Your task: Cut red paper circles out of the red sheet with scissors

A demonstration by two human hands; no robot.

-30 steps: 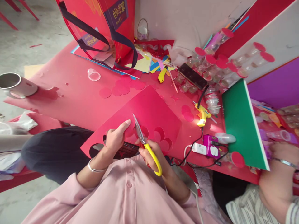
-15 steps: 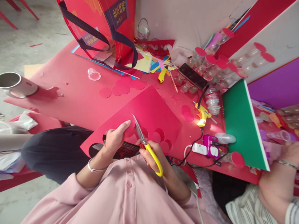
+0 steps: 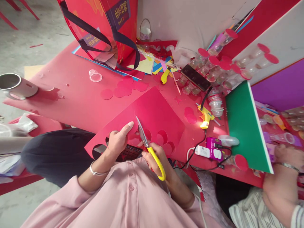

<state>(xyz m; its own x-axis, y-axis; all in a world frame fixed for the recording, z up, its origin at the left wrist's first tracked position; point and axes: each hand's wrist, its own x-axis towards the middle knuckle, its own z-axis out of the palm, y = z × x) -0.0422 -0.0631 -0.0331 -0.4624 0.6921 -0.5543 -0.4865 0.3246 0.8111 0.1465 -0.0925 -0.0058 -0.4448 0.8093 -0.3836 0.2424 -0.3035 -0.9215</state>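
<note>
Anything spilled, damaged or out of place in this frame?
Beside the metal mug, the red tabletop has a dark, ragged-edged patch, unlike the even surface around it; spill or wear, I can't tell. The red sheet has round holes that look cut, not torn.

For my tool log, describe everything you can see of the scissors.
The scissors have a bright yellow handle loop, apparently plastic, and a slim, pointed, silvery blade that looks like metal. The right hand grips the handle; the blade slants away and leftward over the red sheet, its tip near the left hand. The second blade isn't clearly visible, so how far they're open can't be told.
</note>
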